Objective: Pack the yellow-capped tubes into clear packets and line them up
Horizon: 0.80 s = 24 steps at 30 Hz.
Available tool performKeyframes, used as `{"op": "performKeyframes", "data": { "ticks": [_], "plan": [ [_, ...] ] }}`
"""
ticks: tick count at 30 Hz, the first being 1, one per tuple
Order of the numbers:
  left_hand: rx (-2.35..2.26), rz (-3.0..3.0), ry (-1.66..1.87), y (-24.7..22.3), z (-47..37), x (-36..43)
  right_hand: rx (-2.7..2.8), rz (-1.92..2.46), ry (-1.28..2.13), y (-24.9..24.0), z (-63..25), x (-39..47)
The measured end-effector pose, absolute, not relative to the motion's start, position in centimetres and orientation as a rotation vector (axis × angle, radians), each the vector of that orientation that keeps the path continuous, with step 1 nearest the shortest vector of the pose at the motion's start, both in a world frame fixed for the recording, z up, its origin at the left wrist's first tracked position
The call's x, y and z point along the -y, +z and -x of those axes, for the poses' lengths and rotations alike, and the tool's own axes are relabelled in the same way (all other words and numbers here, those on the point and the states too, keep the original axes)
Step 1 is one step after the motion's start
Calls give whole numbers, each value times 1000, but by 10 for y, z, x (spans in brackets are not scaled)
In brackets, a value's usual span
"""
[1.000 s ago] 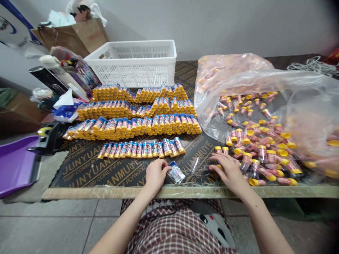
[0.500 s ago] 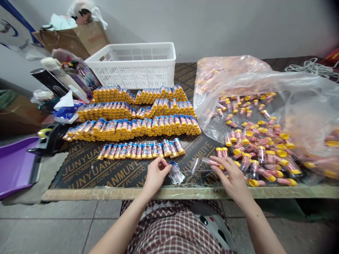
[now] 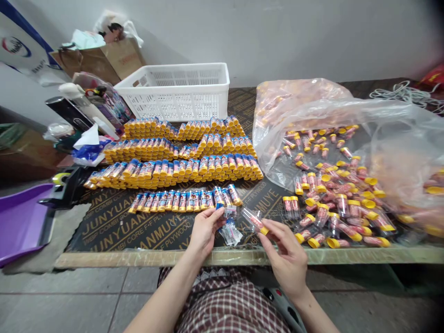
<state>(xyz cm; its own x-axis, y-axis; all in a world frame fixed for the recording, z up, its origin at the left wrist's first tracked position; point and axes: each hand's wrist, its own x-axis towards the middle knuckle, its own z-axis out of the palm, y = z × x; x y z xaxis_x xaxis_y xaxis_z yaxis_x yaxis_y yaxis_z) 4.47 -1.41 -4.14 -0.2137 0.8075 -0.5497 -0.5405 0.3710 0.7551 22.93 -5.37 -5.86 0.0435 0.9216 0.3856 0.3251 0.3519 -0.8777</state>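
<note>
the left hand [image 3: 205, 231] is near the front edge of the tabletop [image 3: 138, 235], thumb and forefinger pressed together on the blue end of a small clear printed sleeve [image 3: 229, 211]. just below it, a few loose sleeves [image 3: 231, 235] lie close to the front edge. the right hand [image 3: 287, 252], a little to the right, pinches a clear tube [image 3: 254, 219] by its yellow end, fingers curled; pink contents show inside, and the clear end tilts up and away toward the left hand's sleeve, the two apart.

beyond the left hand, a single row of labelled tubes [image 3: 183, 201] lies side by side, blue ends away and yellow ends toward the front edge. behind it, three stacked banks of labelled tubes [image 3: 173, 170] run back to a white basket [image 3: 180, 99] near the back edge.

toward the right corner, a loose heap of unlabelled tubes [image 3: 354, 208] spreads out of a clear plastic bag [image 3: 319, 111], with a pair of unlabelled tubes [image 3: 290, 206] side by side at its left. a white cable [image 3: 405, 94] is coiled by the back right corner. at the left edge are a tape dispenser [image 3: 65, 185] and a purple dustpan [image 3: 24, 222].
</note>
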Motion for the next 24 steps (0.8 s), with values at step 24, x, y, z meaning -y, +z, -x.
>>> {"op": "performKeyframes", "data": {
  "ticks": [24],
  "plan": [
    [-1080, -558, 917, -28, -52, 33, 1823, 985, 750, -62, -220, 46]
  ]
}}
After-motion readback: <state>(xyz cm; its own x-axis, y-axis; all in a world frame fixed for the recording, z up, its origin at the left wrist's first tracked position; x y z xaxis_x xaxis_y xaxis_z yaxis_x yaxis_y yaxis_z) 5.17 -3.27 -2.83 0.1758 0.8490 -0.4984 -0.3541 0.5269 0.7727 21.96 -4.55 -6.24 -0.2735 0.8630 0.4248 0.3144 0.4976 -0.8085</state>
